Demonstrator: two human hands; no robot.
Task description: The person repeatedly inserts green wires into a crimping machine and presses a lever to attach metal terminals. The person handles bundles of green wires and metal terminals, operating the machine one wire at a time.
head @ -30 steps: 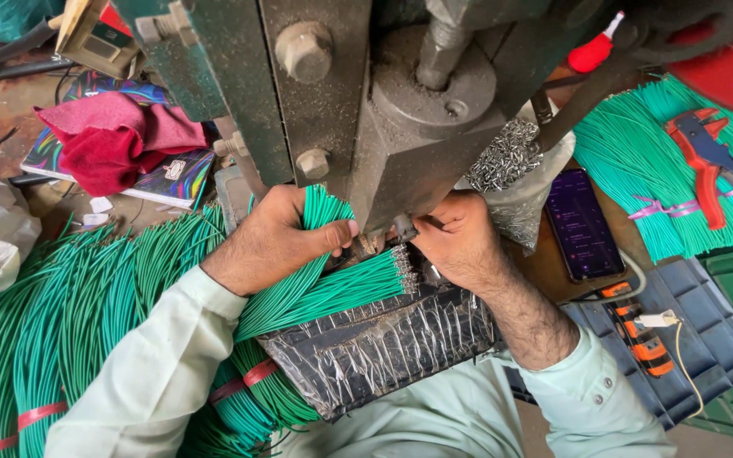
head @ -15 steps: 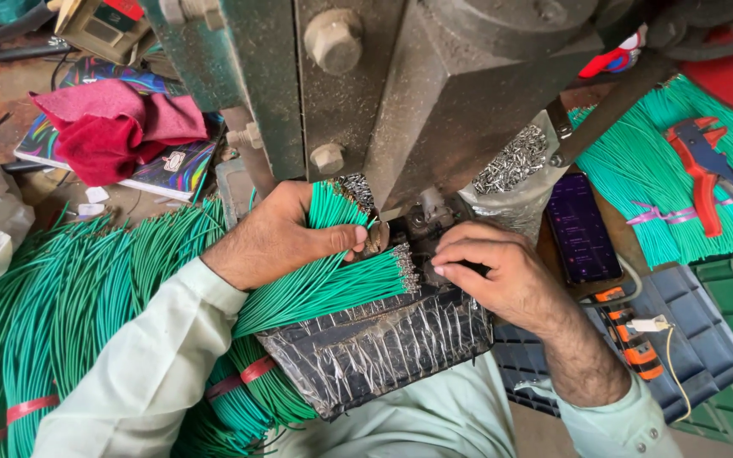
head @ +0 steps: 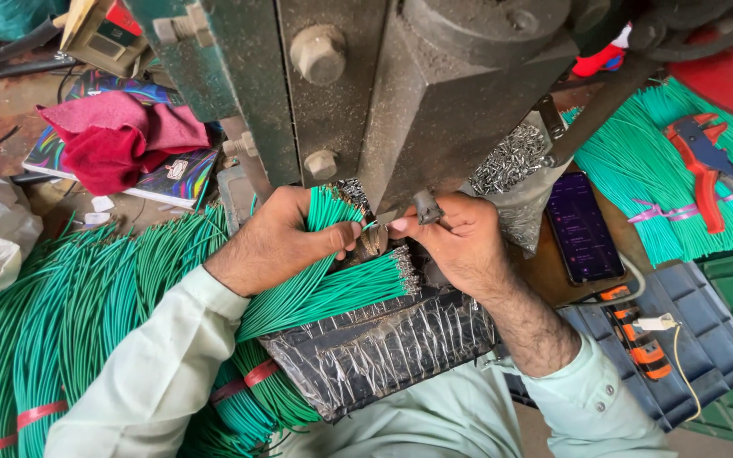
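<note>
Change: right hand (head: 460, 242) has shifted up toward the press since half a second ago; left hand unmoved.
Left hand (head: 277, 242): fingers wrapped tight around green wire bundle (head: 324, 284), at 9 o'clock of the die.
Right hand: fingertips pinching one green wire (head: 370, 226) under the press (head: 434, 93).
Phone (head: 583, 227): 3 o'clock, near.

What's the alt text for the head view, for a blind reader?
A person's left hand grips a bundle of green wires while the right hand holds one wire at the base of a dark metal press. More green wire bundles, red pliers and a phone lie around.
</note>
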